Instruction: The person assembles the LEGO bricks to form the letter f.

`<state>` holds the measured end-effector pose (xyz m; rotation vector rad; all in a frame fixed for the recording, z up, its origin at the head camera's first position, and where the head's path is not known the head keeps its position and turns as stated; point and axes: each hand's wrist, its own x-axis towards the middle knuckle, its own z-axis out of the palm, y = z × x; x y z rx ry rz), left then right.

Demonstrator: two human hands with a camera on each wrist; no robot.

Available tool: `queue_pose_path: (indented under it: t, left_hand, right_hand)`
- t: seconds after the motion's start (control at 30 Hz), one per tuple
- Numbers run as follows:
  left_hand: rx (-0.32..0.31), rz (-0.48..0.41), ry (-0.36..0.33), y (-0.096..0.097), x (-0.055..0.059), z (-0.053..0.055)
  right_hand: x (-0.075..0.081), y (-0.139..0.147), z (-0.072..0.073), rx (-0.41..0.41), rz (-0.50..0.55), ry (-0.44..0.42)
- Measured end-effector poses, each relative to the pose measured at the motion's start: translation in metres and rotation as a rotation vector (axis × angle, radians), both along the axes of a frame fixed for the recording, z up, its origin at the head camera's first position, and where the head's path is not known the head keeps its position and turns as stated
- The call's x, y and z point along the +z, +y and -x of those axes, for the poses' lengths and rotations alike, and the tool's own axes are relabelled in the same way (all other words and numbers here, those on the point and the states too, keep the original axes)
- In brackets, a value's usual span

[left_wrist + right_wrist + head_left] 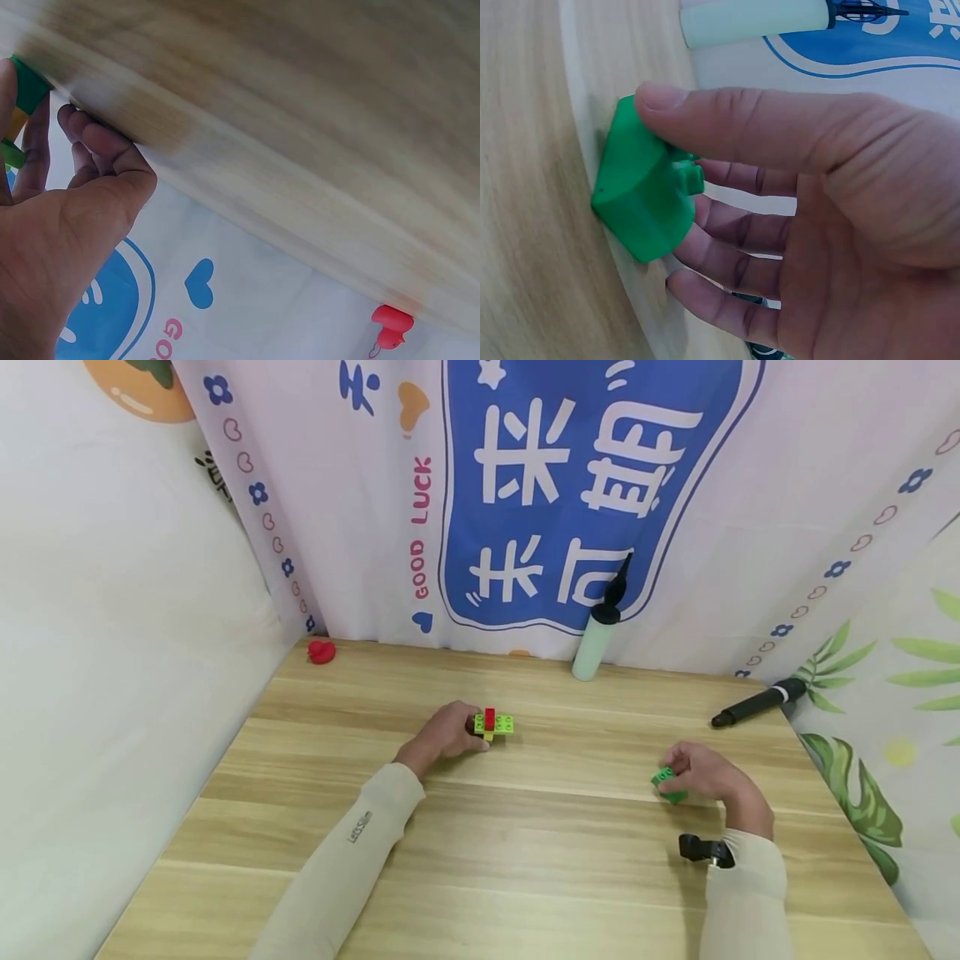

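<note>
My left hand (448, 731) pinches a small stack of building bricks just left of the table's middle. A red brick (490, 719) tops a lime-green studded brick (507, 725), with a bit of yellow beneath. At the left wrist view's edge, a darker green piece (30, 84) of the stack shows between thumb and finger. Over on the right, my right hand (705, 770) holds a green building brick (641, 184). Its thumb lies along the brick's side, and studs face the palm. The brick has a curved side and is at the tabletop; whether it touches is unclear.
A small red duck-like figure (321, 652) sits at the table's back left corner. A pale green hand pump (592, 647) with a black nozzle stands against the curtain. At the back right lies a black cylinder (757, 704) with a white band. The wooden table (480, 877) meets fabric walls.
</note>
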<state>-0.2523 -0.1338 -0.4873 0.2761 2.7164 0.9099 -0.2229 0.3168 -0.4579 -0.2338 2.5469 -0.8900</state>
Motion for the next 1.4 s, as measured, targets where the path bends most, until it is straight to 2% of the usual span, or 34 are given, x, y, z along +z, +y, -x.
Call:
queue_pose_path:
  t: [0.3, 0.53, 0.67, 0.8, 1.17, 1.4]
  left_hand:
    - [0.0, 0.005, -0.007, 0.0, 0.001, -0.001]
    - [0.002, 0.007, -0.014, 0.0, 0.002, -0.002]
    - [-0.007, 0.006, -0.008, 0.001, 0.002, -0.001]
    - [-0.002, 0.004, -0.007, 0.001, 0.002, -0.001]
    - [-0.007, -0.006, 0.022, -0.003, 0.001, 0.0]
    - [-0.038, -0.026, 0.04, -0.004, 0.002, -0.001]
  right_hand:
    - [0.0, -0.003, 0.001, -0.013, -0.026, 0.015]
    - [0.003, -0.024, 0.005, -0.025, -0.025, 0.109]
    - [0.008, -0.051, 0.009, -0.017, 0.017, 0.175]
    - [0.016, -0.088, 0.019, 0.002, 0.06, 0.262]
    - [0.038, -0.202, 0.042, 0.216, 0.161, 0.443]
    - [0.033, -0.238, 0.048, 0.293, 0.2, 0.442]
